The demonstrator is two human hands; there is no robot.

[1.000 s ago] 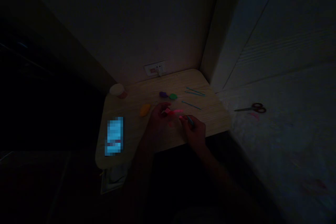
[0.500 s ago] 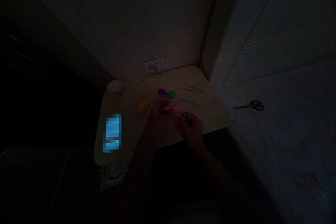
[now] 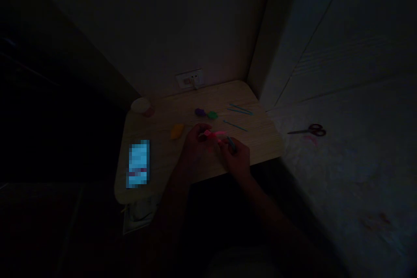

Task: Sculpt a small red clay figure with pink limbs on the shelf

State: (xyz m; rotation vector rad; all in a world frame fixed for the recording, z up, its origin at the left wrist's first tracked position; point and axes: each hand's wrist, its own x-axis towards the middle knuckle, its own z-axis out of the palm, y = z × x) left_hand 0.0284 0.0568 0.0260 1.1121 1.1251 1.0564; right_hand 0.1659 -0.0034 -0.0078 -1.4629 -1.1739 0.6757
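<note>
Barely any shift over the last second: the right hand (image 3: 238, 156) has edged closer to the left hand (image 3: 194, 138), its fingertips now just below the pink strip (image 3: 219, 133). The gap between the hands has narrowed, which suggests fine work on the strip, judged to be partway along.

Left hand: fingers curled, thumb side closed in a pinch on one end of the strip; the other end sticks out freely to the right, above the near part of the table (image 3: 260, 139). Right hand: mostly closed, a blue-green stick (image 3: 231, 143) gripped in the fist and tilted, a small pink bit (image 3: 219, 141) at the fingertips. Too dark to tell whether that bit joins the strip.

Unmoved on the tabletop: orange lump (image 3: 177, 131) left of the left hand; purple lump (image 3: 200, 112) and green lump (image 3: 213, 115) side by side beyond it; a loose stick (image 3: 235, 125) beyond the right hand, two more farther back. Lit phone (image 3: 138, 163) at left. Scissors (image 3: 308, 130) off the table, to the right.
</note>
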